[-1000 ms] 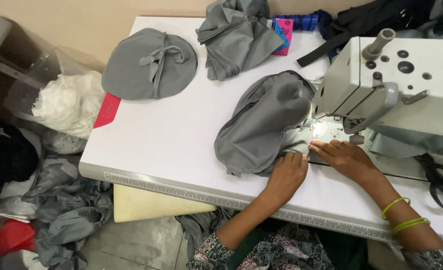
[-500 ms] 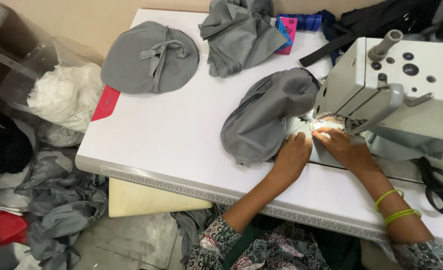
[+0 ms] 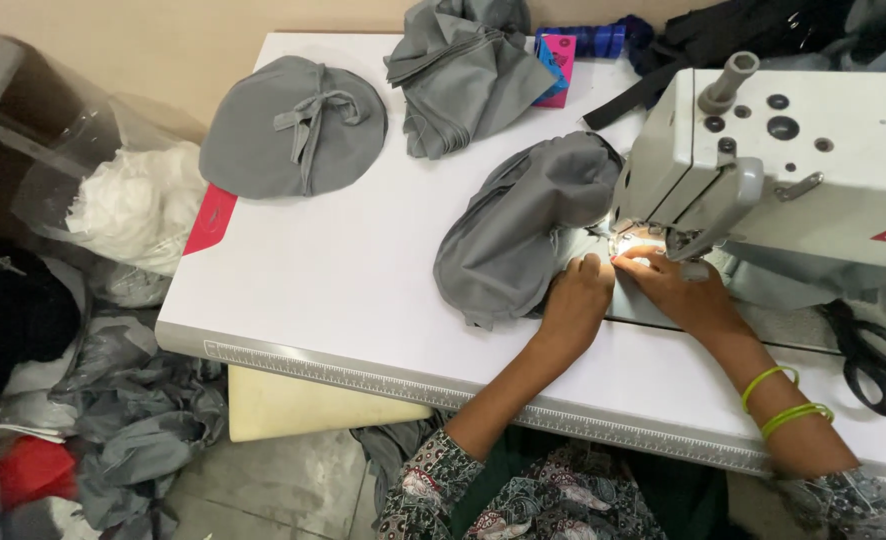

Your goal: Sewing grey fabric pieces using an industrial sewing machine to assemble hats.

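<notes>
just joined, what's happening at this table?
A person is sewing grey fabric at a white sewing machine. The left hand presses the cloth flat beside the needle; the right hand guides it under the lit presser foot. A finished round grey piece and a grey pile lie further back; black scissors sit at right.

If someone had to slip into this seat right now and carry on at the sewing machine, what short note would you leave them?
Left hand: flat on the grey fabric piece, pressing it to the white table.
Right hand: fingers at the lit needle area of the sewing machine, guiding the fabric edge.
Done, by the look of it: one round grey cap with a tie and a grey pile lie at the back.
Left: the piece at the needle is unfinished. Black scissors lie on the right.
</notes>
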